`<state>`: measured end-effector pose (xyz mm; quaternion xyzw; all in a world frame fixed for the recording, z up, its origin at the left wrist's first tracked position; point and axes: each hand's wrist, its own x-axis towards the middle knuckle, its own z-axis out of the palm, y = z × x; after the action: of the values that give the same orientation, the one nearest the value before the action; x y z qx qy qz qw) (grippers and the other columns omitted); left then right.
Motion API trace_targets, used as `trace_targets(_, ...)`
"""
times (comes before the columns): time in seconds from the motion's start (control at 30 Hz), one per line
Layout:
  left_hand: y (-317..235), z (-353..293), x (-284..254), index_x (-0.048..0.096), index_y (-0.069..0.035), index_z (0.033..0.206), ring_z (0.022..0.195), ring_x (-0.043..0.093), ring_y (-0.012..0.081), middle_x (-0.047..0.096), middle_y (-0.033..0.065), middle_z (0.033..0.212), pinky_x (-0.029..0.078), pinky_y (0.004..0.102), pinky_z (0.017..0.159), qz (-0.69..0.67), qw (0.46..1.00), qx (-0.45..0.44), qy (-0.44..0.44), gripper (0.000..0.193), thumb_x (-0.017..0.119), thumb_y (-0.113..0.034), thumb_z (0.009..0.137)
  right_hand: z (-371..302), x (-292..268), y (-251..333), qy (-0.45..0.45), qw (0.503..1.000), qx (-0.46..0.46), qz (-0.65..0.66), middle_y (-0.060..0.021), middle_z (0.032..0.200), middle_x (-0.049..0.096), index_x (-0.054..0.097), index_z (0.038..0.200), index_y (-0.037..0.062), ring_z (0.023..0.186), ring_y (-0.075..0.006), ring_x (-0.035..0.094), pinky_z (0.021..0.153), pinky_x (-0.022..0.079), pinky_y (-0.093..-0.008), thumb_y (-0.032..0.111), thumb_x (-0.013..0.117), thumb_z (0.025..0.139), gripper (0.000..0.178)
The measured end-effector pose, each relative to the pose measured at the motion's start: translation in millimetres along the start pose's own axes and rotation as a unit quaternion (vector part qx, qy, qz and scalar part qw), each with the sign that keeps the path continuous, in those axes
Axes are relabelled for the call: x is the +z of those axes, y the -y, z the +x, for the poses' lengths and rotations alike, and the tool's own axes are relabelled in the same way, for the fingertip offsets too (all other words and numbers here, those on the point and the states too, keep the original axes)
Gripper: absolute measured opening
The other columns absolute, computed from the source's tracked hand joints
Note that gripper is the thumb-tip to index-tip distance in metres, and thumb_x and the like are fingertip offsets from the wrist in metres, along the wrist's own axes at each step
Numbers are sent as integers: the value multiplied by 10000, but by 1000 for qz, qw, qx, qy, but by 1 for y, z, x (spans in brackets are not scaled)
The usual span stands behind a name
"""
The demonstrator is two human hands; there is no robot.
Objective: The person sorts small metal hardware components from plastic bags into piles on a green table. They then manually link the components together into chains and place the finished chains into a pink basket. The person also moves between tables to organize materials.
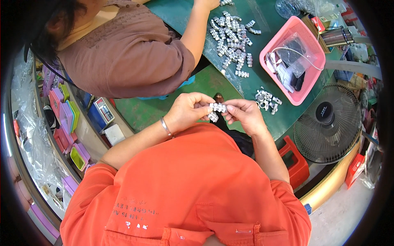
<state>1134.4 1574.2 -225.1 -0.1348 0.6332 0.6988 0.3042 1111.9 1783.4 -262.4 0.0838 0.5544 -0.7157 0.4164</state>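
Small silvery segmented metal piece: ends partly hidden by bare left hand and bare right hand, fine detail too small to tell. Co-worker in brown short-sleeved top: head cut off by upper edge. Pink plastic basket: base mostly hidden under contents.

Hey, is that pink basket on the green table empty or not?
Not empty: a clear plastic bag and some white pieces lie inside the pink basket.

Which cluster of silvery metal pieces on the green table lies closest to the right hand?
The small cluster beside the pink basket, just beyond the right hand; the large pile and pieces by the co-worker's hand lie farther off.
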Motion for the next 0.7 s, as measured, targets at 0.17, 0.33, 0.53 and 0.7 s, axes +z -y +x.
trace_targets(0.17,0,1,1,595,37,1004,691,596,82,637,65,844,504,206,634,17,1000,-6,-2,182,576,-28,835,-1,0,0,-3,1000,-20,-19,-62,786,641,617,989,-27,628,-81,576,584,494,-206,82,556,864,177)
trace_targets(0.33,2,2,1,591,37,1009,696,597,83,636,64,854,507,209,639,11,1000,-6,5,184,572,-25,837,-3,0,2,-7,998,-43,-44,-56,781,640,620,981,-27,626,-74,567,589,486,-200,74,562,860,168)
trace_targets(0.53,4,5,0,588,37,1009,704,600,87,636,67,865,509,210,646,13,1000,-2,10,181,567,-16,837,-6,-1,4,-10,997,-47,-53,-53,777,641,624,980,-21,627,-72,566,586,484,-197,70,564,859,163)
trace_targets(0.7,5,6,0,583,40,1007,708,603,92,633,71,857,511,211,645,5,1000,0,11,179,566,-5,834,-6,1,7,-16,998,-41,-52,-46,774,637,622,973,-20,626,-69,563,576,479,-194,82,573,856,163)
